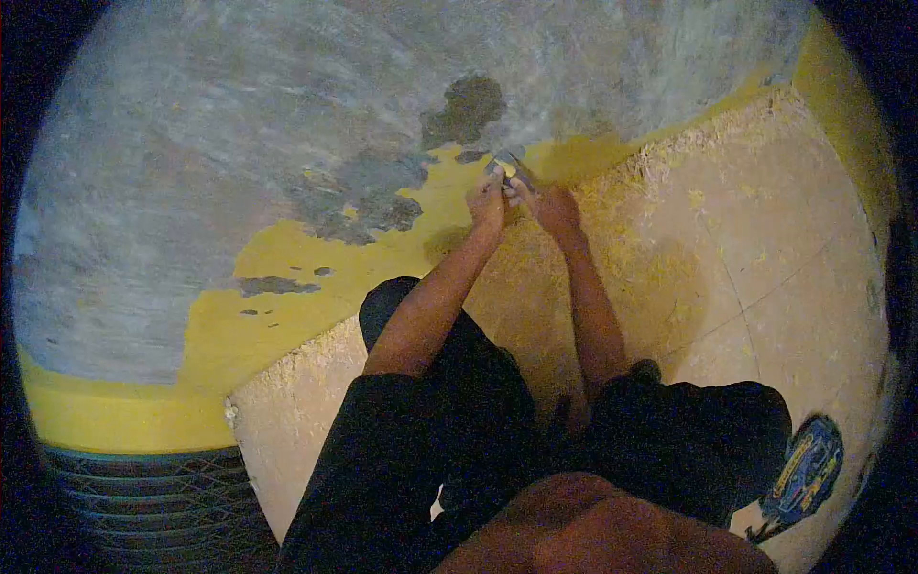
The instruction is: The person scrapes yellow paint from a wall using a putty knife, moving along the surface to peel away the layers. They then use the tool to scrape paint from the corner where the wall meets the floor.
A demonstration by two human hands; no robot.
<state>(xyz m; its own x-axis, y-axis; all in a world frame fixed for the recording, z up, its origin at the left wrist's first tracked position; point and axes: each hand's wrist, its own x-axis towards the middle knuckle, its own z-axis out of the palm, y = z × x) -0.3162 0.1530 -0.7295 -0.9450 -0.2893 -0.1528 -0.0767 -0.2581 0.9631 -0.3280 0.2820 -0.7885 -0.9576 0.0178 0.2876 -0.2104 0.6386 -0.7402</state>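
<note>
My left hand (488, 203) is closed, fingertips pinched at a small flat scraper (507, 166) that looks grey with yellow on its face. From the other side my right hand (553, 207) also grips the scraper, its fingers touching those of the left. Just beyond the fingertips the scraper overlaps the boundary between yellow paint (448, 177) and a bare grey surface (316, 105). Dark grey patches (368, 196) mark that surface to the left of and above my hands.
Beneath my arms and legs lies a large pale sheet (765, 220), its far edge strewn with yellow flakes (660, 148). A dark ridged grille (153, 497) is at lower left. A blue and yellow shoe (808, 469) shows at lower right, beside my bent knees.
</note>
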